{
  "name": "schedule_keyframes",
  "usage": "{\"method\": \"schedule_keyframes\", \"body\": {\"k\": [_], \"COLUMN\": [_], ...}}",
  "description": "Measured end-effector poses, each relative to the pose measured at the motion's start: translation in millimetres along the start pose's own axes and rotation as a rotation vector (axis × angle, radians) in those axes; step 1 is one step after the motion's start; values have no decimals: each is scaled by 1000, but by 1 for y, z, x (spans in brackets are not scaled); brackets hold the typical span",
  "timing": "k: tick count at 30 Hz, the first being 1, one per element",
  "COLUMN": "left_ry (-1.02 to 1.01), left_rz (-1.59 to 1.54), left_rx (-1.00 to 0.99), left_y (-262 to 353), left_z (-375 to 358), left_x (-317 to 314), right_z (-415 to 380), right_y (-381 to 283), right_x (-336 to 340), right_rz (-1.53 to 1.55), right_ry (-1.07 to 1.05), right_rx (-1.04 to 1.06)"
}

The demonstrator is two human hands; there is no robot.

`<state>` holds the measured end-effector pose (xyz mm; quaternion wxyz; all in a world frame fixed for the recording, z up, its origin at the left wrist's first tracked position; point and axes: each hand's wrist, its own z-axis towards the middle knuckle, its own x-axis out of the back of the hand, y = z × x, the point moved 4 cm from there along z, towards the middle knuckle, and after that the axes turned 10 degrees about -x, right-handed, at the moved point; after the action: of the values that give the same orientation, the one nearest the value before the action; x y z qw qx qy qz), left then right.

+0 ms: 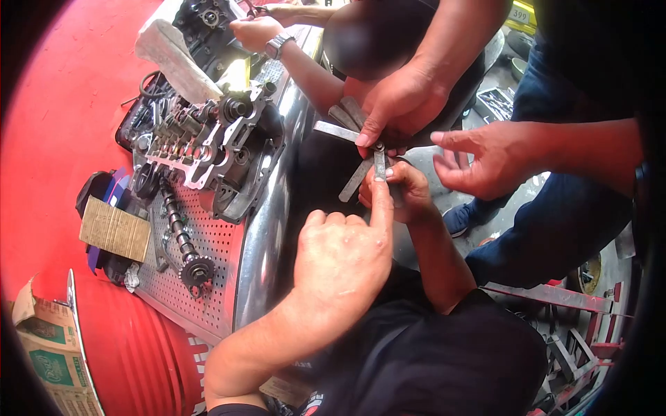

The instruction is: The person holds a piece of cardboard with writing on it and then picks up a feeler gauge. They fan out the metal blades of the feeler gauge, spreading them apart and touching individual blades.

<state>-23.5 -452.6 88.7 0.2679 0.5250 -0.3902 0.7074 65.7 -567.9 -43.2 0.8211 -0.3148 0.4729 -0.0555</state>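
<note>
Ideally, we steady the metal blades [379,165] in pinching right fingers [402,175], left fingers [381,204] curled except the index touching one.

Bright light washed over the red surface [66,104], palest well up and left of the left hand [343,253]'s fingers. Glare streaked the rounded metal edge [267,218] left of them, while the black shirt [430,353] below sank into shadow. The metal strips [357,182] at the fingertips looked fairly clear; above, one patch was heavily blurred. Wide-angle distortion curved the outskirts into black corners.
</note>
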Motion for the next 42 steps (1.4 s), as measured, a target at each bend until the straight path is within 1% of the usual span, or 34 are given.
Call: {"method": "schedule_keyframes", "body": {"k": [1, 4, 7, 9, 11, 14, 17, 19, 21, 22, 24, 26, 28, 30, 33, 42], "left_ry": [-36, -15, 40, 82, 143, 145, 9, 84, 183, 123, 136, 63, 62, 15, 94, 39], "left_rz": [-12, -27, -41, -75, -98, -153, -406, -462, -525, -531, -539, -534, -563, -571, -585, -615], "left_rx": [26, 49, 55, 55, 55, 70, 139, 137, 89, 90, 50, 64, 47, 58, 54, -22], "left_y": [1, 7, 7, 6, 2, -3, -20, -26, -28, -28, -28, -26, -23, -23, -28, -26], "left_z": [2, 5, 4, -1, -5, -6, 8, 12, 18, 20, 22, 22, 22, 23, 26, 22], "left_x": [-2, -7, -7, -6, -4, 0, 9, 6, 3, 5, -3, -2, 2, 8, 6, 9], "right_z": [3, 1, -2, -2, 0, 6, 12, 14, 18, 19, 20, 17, 15, 13, 10, 4], "right_y": [0, 0, 0, 0, 0, -1, -2, -5, -9, -8, -12, -10, -8, -7, -8, -17], "right_x": [0, 0, -5, -8, -9, -10, -10, -11, -9, -7, -6, -6, -7, -8, -7, -9], "right_rz": [-2, -182, -223, -220, -205, -163, -115, -94, -85, -82, -108, -113, -108, -110, -115, -114], "right_ry": [-12, 211, 258, 254, 230, 169, 88, 41, -1, -25, -66, -89, -104, -120, -133, -171], "right_rx": [-1, 23, 75, 91, 106, 126, 130, 128, 128, 119, 119, 105, 97, 93, 93, 123]}}
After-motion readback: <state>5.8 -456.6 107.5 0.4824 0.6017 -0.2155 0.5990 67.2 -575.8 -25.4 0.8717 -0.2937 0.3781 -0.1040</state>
